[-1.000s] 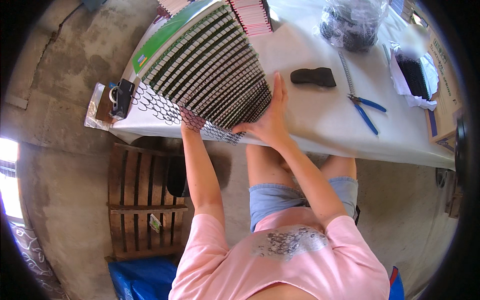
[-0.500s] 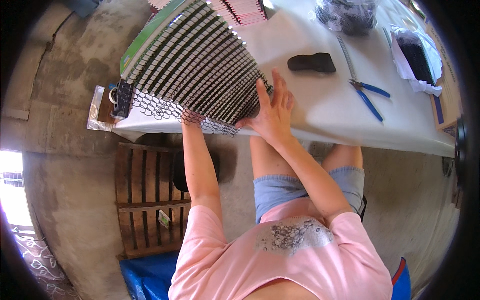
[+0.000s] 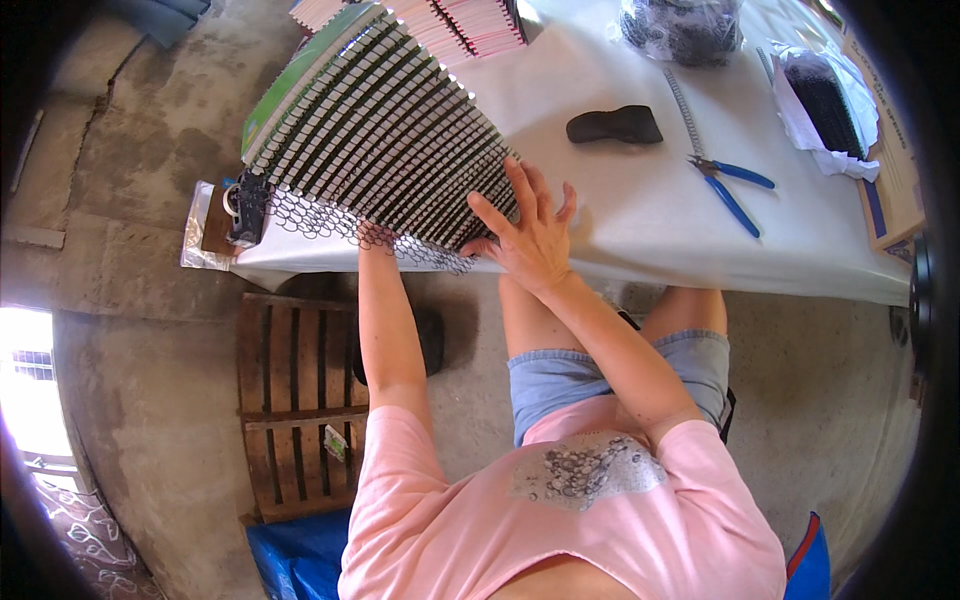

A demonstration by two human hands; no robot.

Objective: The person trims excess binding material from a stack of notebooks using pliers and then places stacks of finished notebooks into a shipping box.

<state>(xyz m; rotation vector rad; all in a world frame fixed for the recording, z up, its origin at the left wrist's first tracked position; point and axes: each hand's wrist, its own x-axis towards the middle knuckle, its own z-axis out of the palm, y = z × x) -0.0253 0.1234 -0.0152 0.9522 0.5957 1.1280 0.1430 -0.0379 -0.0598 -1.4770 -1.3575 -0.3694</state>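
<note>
— Since a second ago, the person's bare right hand (image 3: 535, 240) has shifted from lying along the near right edge of the tall stack of black-coiled, green-covered books (image 3: 390, 130) to spreading across its lower right corner. That stack has also come nearer to the desk's left end.

— What carries everything?

— One long desk (image 3: 780, 250) under a smooth white cloth. The stack is at its front left, tilted, coiled spines facing the person, with loose black wire loops (image 3: 310, 215) jutting past its lower edge. I cannot tell whether it rests on the cloth or on a palm.

— And the next biggest?

— A brown cardboard carton (image 3: 897, 180) at the far right, and, behind the stack, a row of pink-edged, coil-bound books (image 3: 465, 25). After those, a clear plastic bag full of black coils (image 3: 685, 35) at the back and a black bundle half wrapped in white paper (image 3: 825, 105) beside the carton.

— How are the fingers?

— On the right, wide apart, the thumb touching the stack's lower corner. The left hand (image 3: 375, 238) reaches under the lower edge, behind the loops; its fingers are hidden, so I cannot tell their grip.

— Anything smaller?

— A black tape dispenser with a white roll (image 3: 243, 210) just beside the stack's left corner, blue-handled metal pliers (image 3: 737, 195) lying spread, a black curved pouch (image 3: 615, 125) near them, and a thin grey coil (image 3: 683, 110) reaching the pliers' tips.
</note>
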